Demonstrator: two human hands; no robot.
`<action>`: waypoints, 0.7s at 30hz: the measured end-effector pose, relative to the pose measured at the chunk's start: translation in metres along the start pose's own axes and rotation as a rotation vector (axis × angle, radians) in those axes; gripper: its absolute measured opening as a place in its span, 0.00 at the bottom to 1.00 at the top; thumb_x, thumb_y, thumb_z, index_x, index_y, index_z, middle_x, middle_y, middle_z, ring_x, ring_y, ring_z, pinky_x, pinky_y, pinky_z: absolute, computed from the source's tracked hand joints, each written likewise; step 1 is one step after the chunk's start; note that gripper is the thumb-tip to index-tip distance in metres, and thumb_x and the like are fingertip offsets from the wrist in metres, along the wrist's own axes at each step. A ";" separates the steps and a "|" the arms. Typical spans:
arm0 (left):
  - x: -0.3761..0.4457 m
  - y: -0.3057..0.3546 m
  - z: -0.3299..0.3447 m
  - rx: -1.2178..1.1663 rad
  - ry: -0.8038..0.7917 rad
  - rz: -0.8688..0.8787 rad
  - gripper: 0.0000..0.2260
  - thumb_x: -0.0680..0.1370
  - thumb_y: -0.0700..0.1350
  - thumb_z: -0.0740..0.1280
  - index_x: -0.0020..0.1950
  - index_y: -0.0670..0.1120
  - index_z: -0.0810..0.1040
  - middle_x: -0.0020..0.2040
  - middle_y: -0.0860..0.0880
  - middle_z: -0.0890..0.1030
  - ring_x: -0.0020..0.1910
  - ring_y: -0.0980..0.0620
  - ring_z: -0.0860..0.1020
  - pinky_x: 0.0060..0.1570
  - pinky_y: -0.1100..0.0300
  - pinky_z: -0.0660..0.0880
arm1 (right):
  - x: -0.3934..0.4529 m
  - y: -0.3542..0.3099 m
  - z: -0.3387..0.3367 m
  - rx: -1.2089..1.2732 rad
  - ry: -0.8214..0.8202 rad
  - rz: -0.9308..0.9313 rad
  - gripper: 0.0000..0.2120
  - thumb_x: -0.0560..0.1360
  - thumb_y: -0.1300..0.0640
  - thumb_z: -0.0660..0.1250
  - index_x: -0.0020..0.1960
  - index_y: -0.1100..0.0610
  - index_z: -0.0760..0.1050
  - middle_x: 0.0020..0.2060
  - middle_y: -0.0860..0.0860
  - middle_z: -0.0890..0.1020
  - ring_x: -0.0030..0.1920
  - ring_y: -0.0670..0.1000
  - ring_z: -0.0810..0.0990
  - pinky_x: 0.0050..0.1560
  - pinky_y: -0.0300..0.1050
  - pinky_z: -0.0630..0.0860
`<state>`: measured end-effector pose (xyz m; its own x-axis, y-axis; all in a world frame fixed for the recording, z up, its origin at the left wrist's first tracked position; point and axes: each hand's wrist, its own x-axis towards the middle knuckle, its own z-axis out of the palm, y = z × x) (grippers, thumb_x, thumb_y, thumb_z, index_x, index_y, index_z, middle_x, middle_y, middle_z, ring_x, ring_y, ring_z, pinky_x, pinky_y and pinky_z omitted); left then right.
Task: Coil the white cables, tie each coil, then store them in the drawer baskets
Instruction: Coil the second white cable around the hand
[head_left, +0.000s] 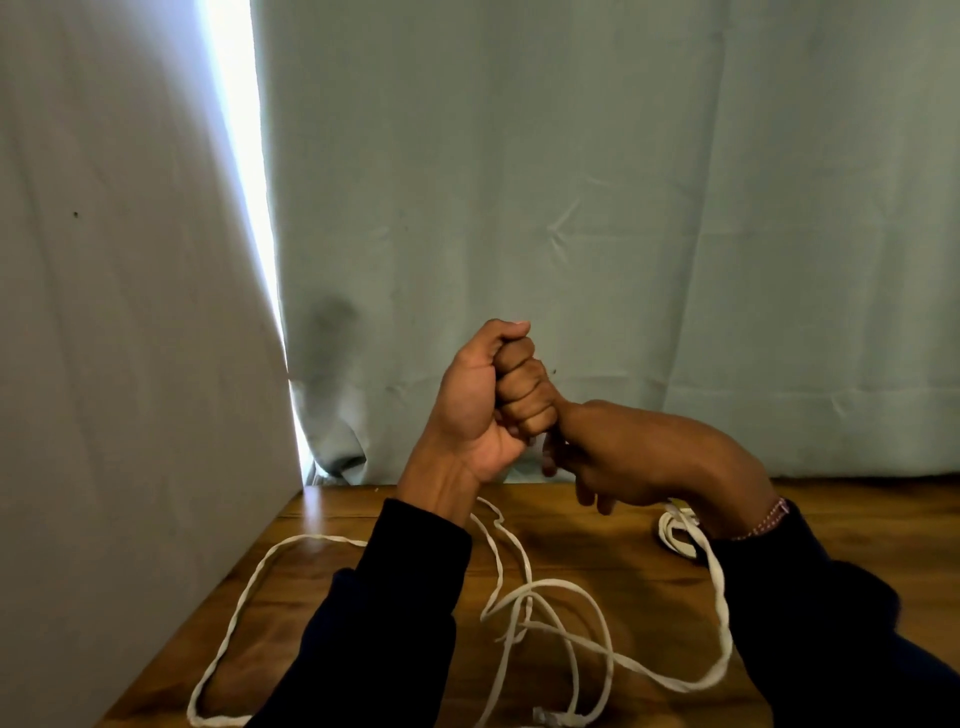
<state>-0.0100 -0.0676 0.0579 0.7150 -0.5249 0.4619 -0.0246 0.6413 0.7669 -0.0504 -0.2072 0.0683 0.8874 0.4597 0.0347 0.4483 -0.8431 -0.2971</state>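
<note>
White flat cable (524, 597) sprawls loose across the brown wooden table (597, 540), one small bundle (675, 530) near its far right edge — I'd expect snags in those crossed loops. Left hand (488, 400) fisted, raised; right hand (623, 457) curled against it — cable inside? Can't tell.

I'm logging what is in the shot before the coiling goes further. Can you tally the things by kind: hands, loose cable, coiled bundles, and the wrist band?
Hands: 2, the left hand and the right hand, raised together over the table
Loose white cable sprawled on the table: 1 tangle; separate cables cannot be told apart
Small coiled bundle: 1
Beaded wrist band: 1
Total: 5
</note>
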 end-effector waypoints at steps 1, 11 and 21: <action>0.000 0.000 0.000 -0.001 0.026 0.011 0.21 0.80 0.47 0.55 0.27 0.52 0.53 0.22 0.52 0.51 0.19 0.54 0.49 0.20 0.66 0.50 | -0.002 -0.002 0.000 -0.017 -0.042 0.017 0.10 0.84 0.56 0.59 0.63 0.59 0.69 0.42 0.50 0.82 0.41 0.51 0.85 0.44 0.42 0.82; -0.001 0.000 -0.024 0.002 0.208 0.089 0.25 0.83 0.46 0.53 0.24 0.49 0.60 0.19 0.52 0.58 0.19 0.54 0.52 0.21 0.61 0.55 | -0.024 -0.026 0.010 -0.372 0.011 -0.073 0.17 0.82 0.61 0.62 0.69 0.54 0.72 0.52 0.52 0.82 0.48 0.50 0.81 0.53 0.48 0.81; 0.000 -0.008 -0.021 0.060 0.198 0.012 0.25 0.83 0.64 0.51 0.34 0.48 0.65 0.22 0.52 0.60 0.20 0.56 0.60 0.23 0.62 0.56 | -0.064 -0.026 -0.016 -0.306 0.503 -0.187 0.12 0.80 0.53 0.67 0.63 0.49 0.75 0.50 0.47 0.82 0.49 0.44 0.78 0.51 0.41 0.77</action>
<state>0.0050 -0.0607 0.0427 0.8376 -0.3935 0.3790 -0.0713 0.6090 0.7899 -0.1177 -0.2190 0.0892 0.6990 0.4825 0.5278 0.5459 -0.8368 0.0420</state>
